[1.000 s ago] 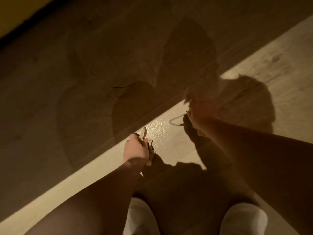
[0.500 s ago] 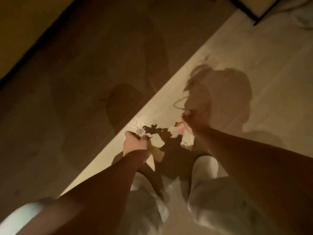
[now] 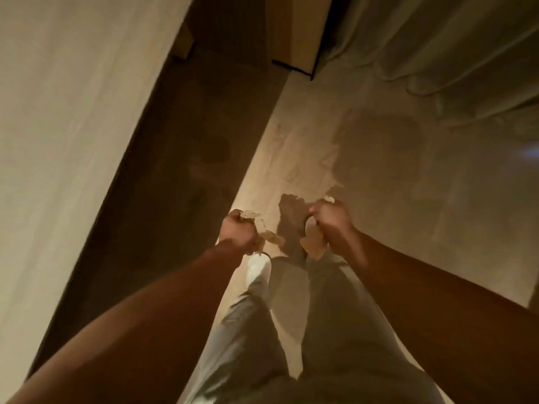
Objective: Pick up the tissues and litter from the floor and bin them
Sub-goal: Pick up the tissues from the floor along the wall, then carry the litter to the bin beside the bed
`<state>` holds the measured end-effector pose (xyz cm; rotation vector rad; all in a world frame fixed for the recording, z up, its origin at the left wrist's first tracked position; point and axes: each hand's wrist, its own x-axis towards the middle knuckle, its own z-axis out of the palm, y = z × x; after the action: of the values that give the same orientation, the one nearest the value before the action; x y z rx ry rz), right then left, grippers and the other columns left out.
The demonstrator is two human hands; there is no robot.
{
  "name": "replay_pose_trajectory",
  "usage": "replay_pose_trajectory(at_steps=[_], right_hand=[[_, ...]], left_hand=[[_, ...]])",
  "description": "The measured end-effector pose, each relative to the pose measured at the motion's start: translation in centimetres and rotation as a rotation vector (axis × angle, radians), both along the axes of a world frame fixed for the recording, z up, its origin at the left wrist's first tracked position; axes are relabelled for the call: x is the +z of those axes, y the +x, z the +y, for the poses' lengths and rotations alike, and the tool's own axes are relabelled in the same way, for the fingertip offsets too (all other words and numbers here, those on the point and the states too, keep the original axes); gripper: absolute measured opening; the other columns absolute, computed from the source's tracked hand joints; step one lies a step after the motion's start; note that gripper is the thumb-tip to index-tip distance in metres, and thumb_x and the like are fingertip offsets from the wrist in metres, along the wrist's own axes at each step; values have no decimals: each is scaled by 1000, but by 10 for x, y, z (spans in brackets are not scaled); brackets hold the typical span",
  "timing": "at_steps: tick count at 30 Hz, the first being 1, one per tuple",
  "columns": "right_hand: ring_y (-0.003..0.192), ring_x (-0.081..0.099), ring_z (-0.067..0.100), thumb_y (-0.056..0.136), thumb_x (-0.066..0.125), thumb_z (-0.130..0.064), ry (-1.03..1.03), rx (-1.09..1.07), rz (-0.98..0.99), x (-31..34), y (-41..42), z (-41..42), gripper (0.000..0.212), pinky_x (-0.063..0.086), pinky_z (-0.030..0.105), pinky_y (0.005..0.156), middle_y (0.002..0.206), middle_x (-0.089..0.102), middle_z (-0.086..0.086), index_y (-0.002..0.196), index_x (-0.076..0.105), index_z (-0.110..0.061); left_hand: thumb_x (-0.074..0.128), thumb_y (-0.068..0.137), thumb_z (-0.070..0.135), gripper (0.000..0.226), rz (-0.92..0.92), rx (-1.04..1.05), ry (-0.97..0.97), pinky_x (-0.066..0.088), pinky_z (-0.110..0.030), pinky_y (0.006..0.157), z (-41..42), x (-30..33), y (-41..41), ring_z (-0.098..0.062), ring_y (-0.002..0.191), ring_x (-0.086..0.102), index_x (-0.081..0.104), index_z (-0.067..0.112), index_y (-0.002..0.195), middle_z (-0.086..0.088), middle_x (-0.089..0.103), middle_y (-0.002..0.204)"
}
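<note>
We look down at our own two arms, held out over the pale wood floor. Our left hand is fisted around crumpled tissue — scraps poke out above and below the knuckles. Our right hand is likewise clenched on a wad of litter, which hangs beneath the fist. Both bundles are off the floor, above our light trousers. A curtain drapes at upper right — the picture is blurred.

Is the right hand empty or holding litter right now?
Holding. The right hand is closed in a fist grip on crumpled tissue, which pokes out below and above the fist.
</note>
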<state>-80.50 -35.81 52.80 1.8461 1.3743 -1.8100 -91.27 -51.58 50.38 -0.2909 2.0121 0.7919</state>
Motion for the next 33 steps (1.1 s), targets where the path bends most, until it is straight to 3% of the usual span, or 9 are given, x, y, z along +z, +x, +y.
replay_pose_trajectory(at_steps=[6, 9, 12, 15, 18, 21, 24, 28, 33], right_hand=[[54, 48, 13, 94, 57, -15, 67, -216, 97, 69, 69, -45, 23, 40, 24, 52, 65, 53, 3, 72, 60, -12], [60, 53, 12, 96, 56, -19, 95, -336, 151, 82, 117, -70, 11, 44, 24, 54, 73, 57, 1, 88, 58, -13], [57, 52, 12, 94, 57, -14, 121, -529, 155, 95, 172, -92, 9, 43, 23, 51, 69, 55, 1, 87, 60, -11], [52, 48, 14, 89, 62, -9, 154, -747, 177, 112, 230, -111, 19, 40, 25, 49, 59, 52, 1, 71, 61, -12], [52, 43, 14, 88, 63, -7, 167, -921, 204, 126, 295, -133, 19, 38, 25, 48, 60, 48, 2, 71, 60, -12], [50, 42, 16, 86, 64, -8, 185, -1073, 189, 133, 368, -156, 17, 39, 24, 42, 61, 49, 5, 71, 58, -12], [52, 46, 18, 84, 66, -13, 209, -1192, 162, 135, 448, -189, 15, 40, 28, 48, 63, 53, 6, 71, 58, -13], [55, 46, 20, 88, 64, -17, 221, -1327, 111, 130, 572, -257, 14, 39, 30, 50, 66, 54, 7, 77, 59, -10], [61, 48, 24, 89, 62, -21, 172, -1554, -3, 128, 716, -368, 15, 41, 36, 59, 74, 55, 10, 86, 63, -6]], left_hand=[[67, 89, 32, 28, -209, 85, 96, 49, -31, 50, -24, 69, 22, -22, 50, 50, 61, 12, 108, -11, 55, 68], [74, 81, 43, 40, -254, 37, 115, 59, -49, 87, -28, 92, 49, -27, 76, 61, 65, 10, 101, -12, 63, 83], [75, 82, 37, 31, -309, -32, 154, 53, -50, 96, -25, 104, 87, -28, 84, 64, 71, 12, 100, -11, 67, 89], [71, 86, 32, 21, -339, -163, 148, 53, -43, 88, -15, 111, 135, -27, 83, 64, 73, 17, 101, -10, 69, 91], [69, 88, 28, 14, -366, -302, 145, 55, -31, 61, -6, 122, 192, -23, 55, 63, 72, 17, 96, -9, 68, 74], [65, 91, 26, 14, -400, -455, 128, 41, -20, 42, 3, 128, 258, -17, 37, 49, 67, 14, 85, -6, 62, 53], [63, 92, 31, 18, -397, -598, 111, 42, -21, 38, 5, 121, 336, -17, 38, 49, 63, 14, 86, -8, 59, 60], [56, 95, 21, 11, -387, -771, 95, 43, -21, 37, -13, 110, 469, -18, 43, 51, 63, 25, 88, -7, 61, 64], [71, 83, 30, 20, -358, -1121, -8, 53, -35, 66, -77, 101, 641, -27, 66, 63, 71, 12, 91, -16, 69, 84]])
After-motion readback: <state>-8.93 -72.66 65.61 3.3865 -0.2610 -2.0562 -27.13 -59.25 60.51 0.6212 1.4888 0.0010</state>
